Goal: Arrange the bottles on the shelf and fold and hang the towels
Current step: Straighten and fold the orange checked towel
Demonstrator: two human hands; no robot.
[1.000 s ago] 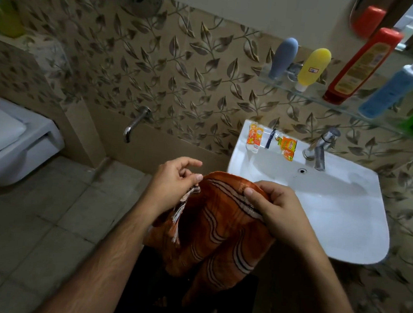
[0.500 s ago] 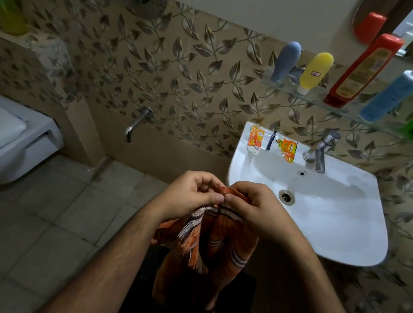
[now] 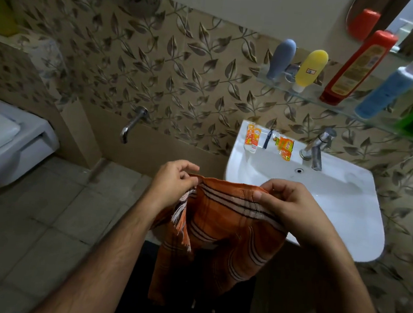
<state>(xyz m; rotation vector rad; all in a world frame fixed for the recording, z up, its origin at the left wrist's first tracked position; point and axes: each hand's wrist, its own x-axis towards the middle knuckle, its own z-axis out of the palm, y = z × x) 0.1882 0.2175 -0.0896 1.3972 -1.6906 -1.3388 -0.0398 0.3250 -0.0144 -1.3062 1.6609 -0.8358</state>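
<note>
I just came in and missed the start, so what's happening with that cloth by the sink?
A person is standing at the white wall basin, holding an orange striped fringed towel up by its top edge. The left hand pinches one corner and the right hand the other, with the rest hanging down. It looks mid-fold, not yet hung. Several bottles stand on the glass shelf above.

Both hands hold the orange striped towel [image 3: 221, 223] by its top edge, left hand [image 3: 172, 181] and right hand [image 3: 288, 209] apart, beside the sink [image 3: 348, 195].
</note>
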